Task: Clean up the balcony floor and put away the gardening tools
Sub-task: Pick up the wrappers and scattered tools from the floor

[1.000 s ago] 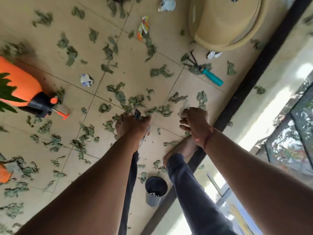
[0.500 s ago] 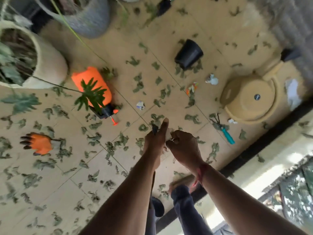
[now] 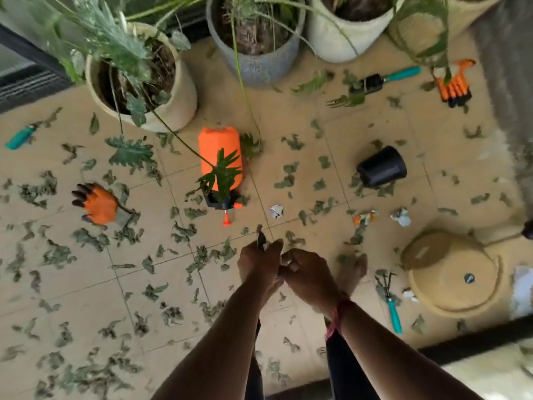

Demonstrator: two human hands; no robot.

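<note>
Tan floor tiles (image 3: 360,131) are littered with dry leaves (image 3: 59,255). At lower centre the hands meet: the left hand (image 3: 258,264) grips a small dark object (image 3: 262,241), and the right hand (image 3: 305,272) curls against it, its hold unclear. Above them lies an orange sprayer (image 3: 220,157), with an orange glove (image 3: 99,204) at left, and a black pot (image 3: 380,167) and a teal rake (image 3: 390,301) at right.

leaves (image 3: 59,256): scattered on tiles (image 3: 375,131) | sprayer (image 3: 220,157): orange; on its side | trowel (image 3: 386,79): teal-handled; flat

Beige tiled floor (image 3: 360,131) fills the frame. A dark sill (image 3: 476,336) crosses the lower right, with bright daylight beyond. A grey wall (image 3: 507,82) edges the upper right.
</note>
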